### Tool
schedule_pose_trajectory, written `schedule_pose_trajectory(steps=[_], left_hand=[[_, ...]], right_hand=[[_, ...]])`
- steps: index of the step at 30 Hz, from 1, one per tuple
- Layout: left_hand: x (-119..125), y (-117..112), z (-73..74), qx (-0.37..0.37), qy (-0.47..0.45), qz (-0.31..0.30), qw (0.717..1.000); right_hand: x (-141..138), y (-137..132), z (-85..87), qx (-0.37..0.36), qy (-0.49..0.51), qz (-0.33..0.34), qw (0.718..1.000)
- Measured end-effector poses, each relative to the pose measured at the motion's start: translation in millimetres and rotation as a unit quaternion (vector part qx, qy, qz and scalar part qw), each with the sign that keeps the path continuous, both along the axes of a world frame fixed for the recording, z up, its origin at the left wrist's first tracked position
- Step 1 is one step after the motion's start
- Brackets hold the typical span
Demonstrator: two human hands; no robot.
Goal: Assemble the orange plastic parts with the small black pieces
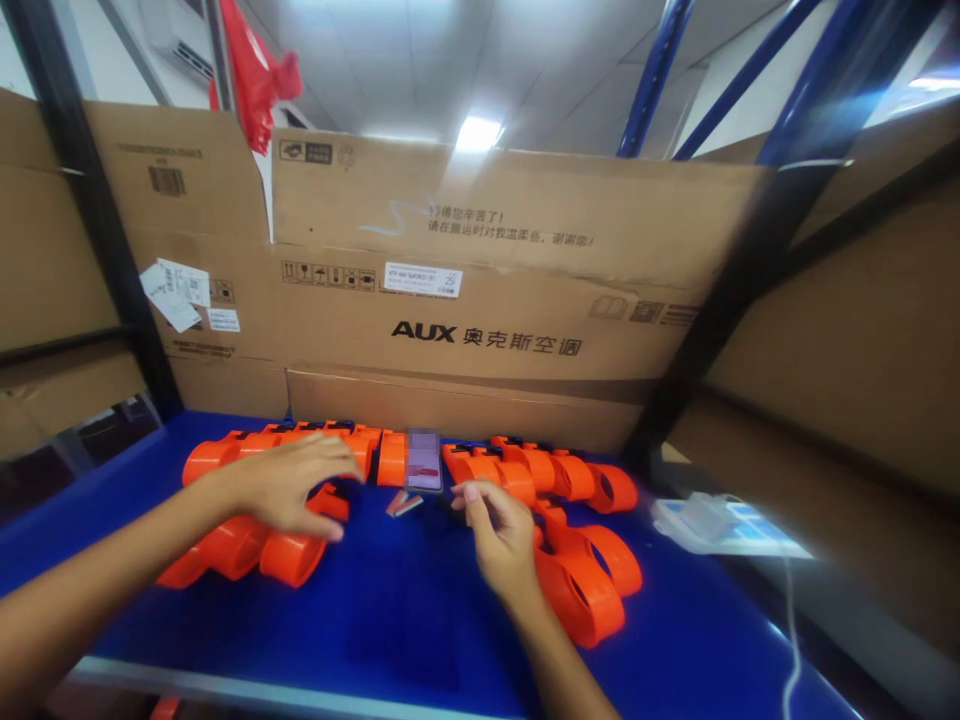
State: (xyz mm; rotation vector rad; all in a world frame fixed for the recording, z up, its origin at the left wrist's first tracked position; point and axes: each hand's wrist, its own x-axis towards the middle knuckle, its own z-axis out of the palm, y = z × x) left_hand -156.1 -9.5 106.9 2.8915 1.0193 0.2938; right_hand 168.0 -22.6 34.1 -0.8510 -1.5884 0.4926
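My left hand [304,482] reaches over the left group of orange plastic ring-shaped parts [289,556], thumb and fingers apart and nothing seen between them. Some of these parts carry small black pieces. Closer to the middle, my right hand [501,535] has its thumb and forefinger pinched together. A blurred dark spot shows at its fingertips, and I cannot make out what it is. Beside that wrist lie larger orange rings [589,600] on the right. Between my hands are small red and white pieces [405,504] on the blue tabletop [390,620].
A phone [426,464] leans at the back between two rows of orange parts. Behind stands a tall cardboard panel [480,290]. A dark post [720,290] rises at the right, near a white power strip [731,525] with a hanging cable [792,640].
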Motion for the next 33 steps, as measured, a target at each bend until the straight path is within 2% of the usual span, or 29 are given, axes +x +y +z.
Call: schedule_pose_trajectory(steps=[3,6,9,12,15,20,23,25,27,29,33], left_hand=[[-5.9,-45.9,-5.1,-0.004,0.034,0.002,0.999],[-8.2,-73.0,-29.2,0.024,0.088,0.026,0.995],[-4.9,-80.2,-56.7,0.079,0.137,0.056,0.986],[1.9,-77.8,-70.7,0.123,0.152,0.056,0.979],[9.4,-77.1,-66.2,0.132,0.138,0.054,0.980],[25.4,-91.1,-35.9,0.167,0.071,0.052,0.982],[44.1,-102.5,-18.5,0.206,0.051,0.027,0.977],[60.9,-107.9,-11.5,0.227,0.038,0.000,0.973],[79.1,-110.4,-8.6,0.242,0.030,-0.037,0.969],[96.5,-110.1,-8.8,0.260,0.021,-0.073,0.963],[120.5,-100.3,-14.2,0.288,-0.023,-0.130,0.949]], right_hand=[[-2.2,-2.4,2.1,0.007,0.004,0.002,1.000],[-4.5,-3.9,3.7,0.014,-0.001,-0.001,1.000],[-5.3,-3.6,3.9,0.017,-0.008,-0.008,1.000],[-3.9,-2.7,3.5,0.017,-0.008,-0.014,1.000],[-1.7,-2.2,2.8,0.015,-0.008,-0.013,1.000],[-3.5,0.0,0.1,-0.018,-0.003,0.026,1.000],[-10.6,0.2,-1.3,-0.109,0.014,0.113,0.987],[-15.4,-1.1,-2.2,-0.192,0.033,0.184,0.964],[-18.1,-2.1,-3.4,-0.258,0.051,0.236,0.935],[-17.8,-1.4,-4.7,-0.290,0.068,0.266,0.917],[-12.1,4.4,-5.7,-0.282,0.105,0.275,0.913]])
